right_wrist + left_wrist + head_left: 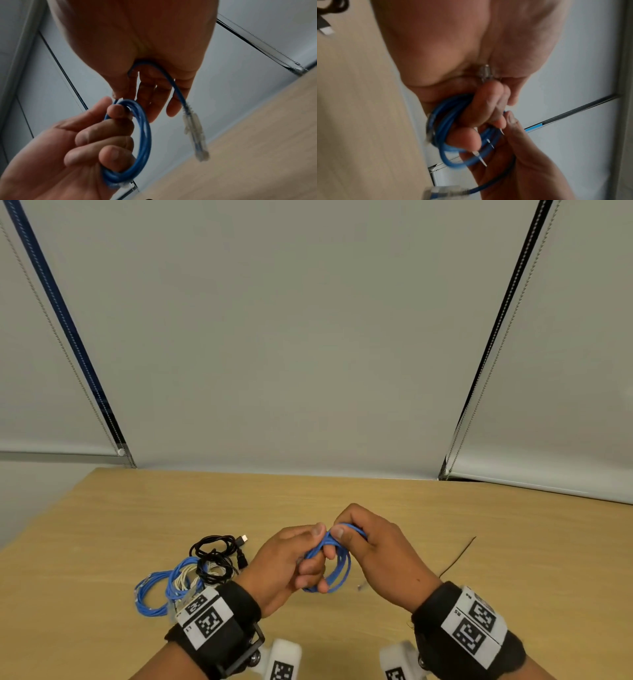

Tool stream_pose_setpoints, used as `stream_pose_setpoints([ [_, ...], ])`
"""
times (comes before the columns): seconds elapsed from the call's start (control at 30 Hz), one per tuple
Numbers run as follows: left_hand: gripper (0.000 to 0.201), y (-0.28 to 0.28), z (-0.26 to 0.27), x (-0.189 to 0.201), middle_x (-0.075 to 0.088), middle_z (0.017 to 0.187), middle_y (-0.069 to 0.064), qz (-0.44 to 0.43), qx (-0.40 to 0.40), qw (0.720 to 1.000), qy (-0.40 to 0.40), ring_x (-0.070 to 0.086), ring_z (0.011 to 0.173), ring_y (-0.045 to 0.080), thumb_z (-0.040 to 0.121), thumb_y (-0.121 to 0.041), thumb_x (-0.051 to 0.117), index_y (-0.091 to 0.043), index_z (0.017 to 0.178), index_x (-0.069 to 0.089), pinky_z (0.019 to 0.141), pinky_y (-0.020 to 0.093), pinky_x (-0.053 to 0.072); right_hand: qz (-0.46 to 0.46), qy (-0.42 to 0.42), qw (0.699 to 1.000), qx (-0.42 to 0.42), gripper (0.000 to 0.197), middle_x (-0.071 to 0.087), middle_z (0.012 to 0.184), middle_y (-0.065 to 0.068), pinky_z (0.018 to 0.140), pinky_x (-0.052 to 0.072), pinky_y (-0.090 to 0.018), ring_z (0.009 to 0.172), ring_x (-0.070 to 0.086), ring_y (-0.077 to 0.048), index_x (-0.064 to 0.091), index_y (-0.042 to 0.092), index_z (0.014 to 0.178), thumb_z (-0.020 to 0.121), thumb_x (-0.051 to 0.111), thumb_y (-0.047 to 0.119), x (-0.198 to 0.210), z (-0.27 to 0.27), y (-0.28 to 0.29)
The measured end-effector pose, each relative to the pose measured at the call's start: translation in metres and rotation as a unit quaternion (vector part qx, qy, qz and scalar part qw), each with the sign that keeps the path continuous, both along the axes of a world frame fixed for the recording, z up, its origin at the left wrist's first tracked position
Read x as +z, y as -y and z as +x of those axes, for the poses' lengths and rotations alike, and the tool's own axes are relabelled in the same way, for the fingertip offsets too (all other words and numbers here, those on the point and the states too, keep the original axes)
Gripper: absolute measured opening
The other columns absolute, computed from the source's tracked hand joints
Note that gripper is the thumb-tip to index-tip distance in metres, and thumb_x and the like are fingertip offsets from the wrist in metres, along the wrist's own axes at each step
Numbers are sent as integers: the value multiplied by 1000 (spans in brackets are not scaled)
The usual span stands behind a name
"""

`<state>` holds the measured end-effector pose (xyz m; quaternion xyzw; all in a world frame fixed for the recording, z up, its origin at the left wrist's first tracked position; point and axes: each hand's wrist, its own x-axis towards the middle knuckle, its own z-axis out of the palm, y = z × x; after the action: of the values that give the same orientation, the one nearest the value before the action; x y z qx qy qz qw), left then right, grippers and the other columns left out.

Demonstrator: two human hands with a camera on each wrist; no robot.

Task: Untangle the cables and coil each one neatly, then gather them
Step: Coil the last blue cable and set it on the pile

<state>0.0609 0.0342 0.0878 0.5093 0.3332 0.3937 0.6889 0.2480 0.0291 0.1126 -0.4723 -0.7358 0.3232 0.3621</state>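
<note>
Above the middle of the wooden table (479,525), both hands hold a blue network cable (339,571) wound into a small coil. My left hand (313,553) grips the coil with its fingers curled through the loops (144,135). My right hand (346,539) pinches the strand at the top of the coil. The loose end runs through the right palm and dangles with a clear plug (197,135). In the left wrist view the blue loops (443,128) wrap round my left fingers (488,105), and a clear plug (447,192) shows at the bottom edge.
Left of my hands lies a heap of cables: a black coil (214,549) with a USB plug, blue coils (150,597) and a white cable (186,577). A thin black strand (457,556) lies to the right. Closed blinds (308,337) stand behind the table's far edge.
</note>
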Motion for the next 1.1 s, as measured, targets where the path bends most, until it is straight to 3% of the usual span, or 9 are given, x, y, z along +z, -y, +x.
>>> stream_pose_setpoints([
  [0.1,35,0,2,-4,40,60,-1,64,-36,997,-22,42,52,13,93,-41,61,-7,89,66,74,38,55,-72,-64,995,9,19,66,76,-5,69,54,-44,68,60,-26,60,16,89,103,53,25,0,-2,-1],
  [0.2,51,-1,4,-7,55,72,1,149,-15,984,-92,57,66,15,93,-46,56,4,97,59,80,38,54,-168,-174,970,26,16,67,70,-8,58,54,-37,59,60,-22,55,13,95,104,53,26,-2,1,-2],
  [0.37,43,-5,5,-9,59,126,-9,215,77,967,-110,64,106,15,92,-48,54,-9,90,70,84,32,56,-306,-328,892,52,10,64,79,-15,61,57,-34,57,65,-23,61,17,94,98,63,25,-7,10,-4],
  [0.47,36,-4,8,-9,67,121,-8,214,101,968,-82,65,98,11,93,-47,54,-19,99,76,82,27,55,-364,-366,855,51,24,68,86,-14,62,60,-34,61,66,-20,67,8,106,90,69,25,-12,14,-7],
  [0.6,26,-9,8,-11,70,81,-3,184,184,960,-102,63,78,11,93,-43,60,-23,84,75,80,33,54,-353,-258,899,4,17,72,94,-7,69,58,-33,75,67,-16,70,7,108,100,58,16,-19,13,-9],
  [0.73,28,-18,4,-17,72,83,12,162,274,929,-190,67,74,23,101,-24,59,-29,78,74,71,42,55,-110,-100,982,-113,15,72,89,16,74,47,-22,81,62,0,73,26,90,97,60,24,-13,10,-7],
  [0.93,33,-13,17,-17,73,71,5,107,309,938,-113,70,67,14,101,-19,58,-18,72,74,74,35,60,-53,99,994,-5,25,62,74,12,67,45,-20,68,55,-5,67,35,117,96,54,37,-25,-12,5],
  [1.0,35,-9,20,-17,74,73,7,104,293,946,-87,71,70,19,102,-17,57,-17,71,73,75,35,61,-63,73,995,-9,12,52,59,13,58,37,-22,56,44,-7,68,31,95,96,57,36,-29,-14,5],
  [1.1,33,-8,16,-18,74,71,7,116,264,950,-117,70,65,19,103,-21,54,-17,75,70,66,30,59,-173,-89,980,-37,23,44,56,14,57,34,-24,53,37,-6,66,15,74,93,66,27,-30,-11,3],
])
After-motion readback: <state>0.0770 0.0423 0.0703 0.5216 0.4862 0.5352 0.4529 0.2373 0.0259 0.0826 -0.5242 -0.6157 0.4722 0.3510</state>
